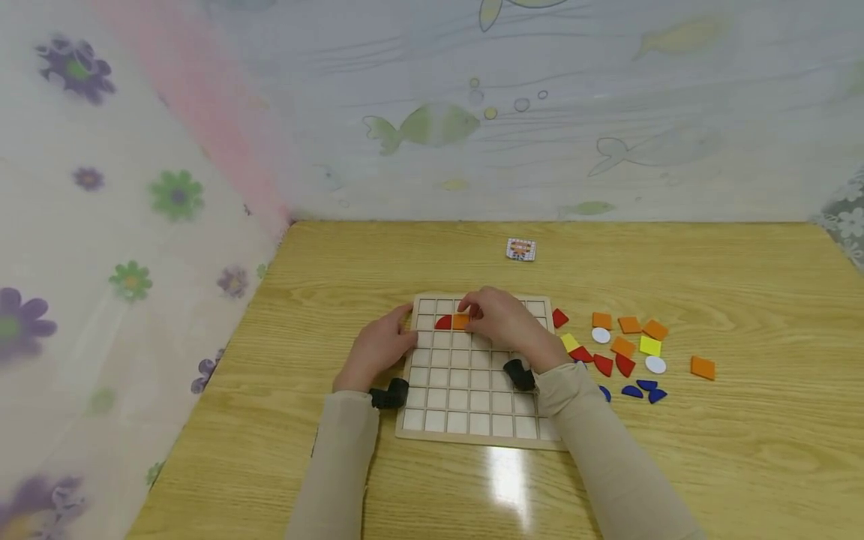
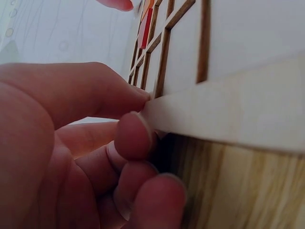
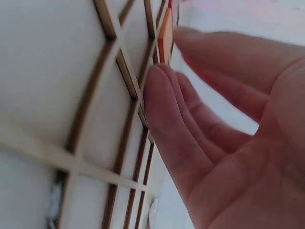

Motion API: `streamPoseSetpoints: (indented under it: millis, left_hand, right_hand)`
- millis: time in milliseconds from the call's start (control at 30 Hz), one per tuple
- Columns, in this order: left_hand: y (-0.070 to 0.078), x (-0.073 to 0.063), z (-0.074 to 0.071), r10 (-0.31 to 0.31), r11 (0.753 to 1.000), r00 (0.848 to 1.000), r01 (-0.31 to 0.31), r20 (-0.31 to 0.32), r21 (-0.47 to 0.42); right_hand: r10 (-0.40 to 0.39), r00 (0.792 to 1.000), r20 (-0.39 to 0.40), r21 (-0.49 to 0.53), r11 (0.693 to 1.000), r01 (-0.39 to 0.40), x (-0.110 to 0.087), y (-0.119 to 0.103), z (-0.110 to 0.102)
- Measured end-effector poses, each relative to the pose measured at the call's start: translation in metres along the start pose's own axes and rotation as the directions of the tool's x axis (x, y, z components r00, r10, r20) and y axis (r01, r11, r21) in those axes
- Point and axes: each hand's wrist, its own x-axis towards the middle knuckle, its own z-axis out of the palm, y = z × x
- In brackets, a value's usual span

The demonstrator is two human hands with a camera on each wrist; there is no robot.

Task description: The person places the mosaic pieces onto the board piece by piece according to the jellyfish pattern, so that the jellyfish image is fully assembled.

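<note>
A wooden grid board (image 1: 456, 379) lies flat on the table. My left hand (image 1: 382, 343) grips its left edge; in the left wrist view the thumb lies at the rim and the other fingers curl beside it. Near the board's top, a red quarter-circle piece (image 1: 443, 322) sits in a second-row square. Right beside it is an orange square tile (image 1: 460, 322), in the adjoining square. My right hand (image 1: 502, 319) pinches this tile between bent thumb and forefinger. In the right wrist view, the fingertips are right at the orange tile (image 3: 165, 36), and the other fingers are bent.
Loose orange (image 1: 703, 367), yellow, red, white and blue pieces lie scattered to the board's right, some partly hidden by the right forearm. A small pattern card (image 1: 521, 250) lies behind the board. Patterned walls stand at the left and back of the table.
</note>
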Motion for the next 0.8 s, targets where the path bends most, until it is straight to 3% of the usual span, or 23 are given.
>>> streamPoseSetpoints:
  millis: [333, 800]
  left_hand:
    - [-0.001, 0.0, 0.0, 0.002, 1.0, 1.0, -0.002, 0.004, -0.007]
    - [-0.002, 0.002, 0.001, -0.008, 1.0, 1.0, 0.009, 0.014, -0.009]
  right_hand:
    - [-0.006, 1.0, 0.025, 0.069, 0.998, 0.004, -0.01, 0.006, -0.012]
    - [0.073, 0.995, -0.071, 0.061, 0.996, -0.068, -0.049, 0.05, -0.036]
